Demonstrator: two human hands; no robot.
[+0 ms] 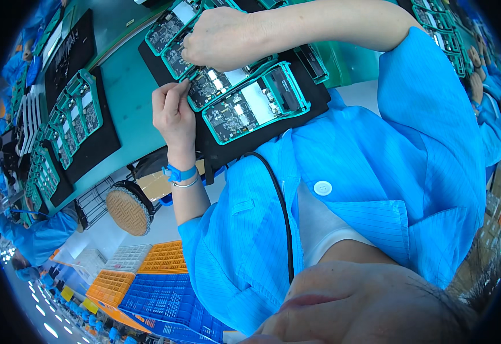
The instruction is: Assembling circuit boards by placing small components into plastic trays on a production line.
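Several teal frames with dark circuit boards and silver parts lie in a row on a black mat point(319, 94). They look like phone assemblies. The nearest phone assembly point(259, 106) lies untouched in front of my body. My left hand point(173, 109), with a blue strap point(180, 174) at its wrist, has thumb and forefinger pressed together at the left corner of the second phone assembly point(207, 86). Reaching in from the right, my right hand point(219, 40) is closed over the assemblies behind it. Its fingertips are partly hidden, and whatever they hold cannot be made out.
Left along the green table point(130, 103), another black mat point(98, 135) carries more teal-framed assemblies point(78, 117). A round woven stool point(129, 209) stands below the table edge, near stacked blue crates point(164, 298) and orange crates point(164, 258). Blue-clothed people work on both sides.
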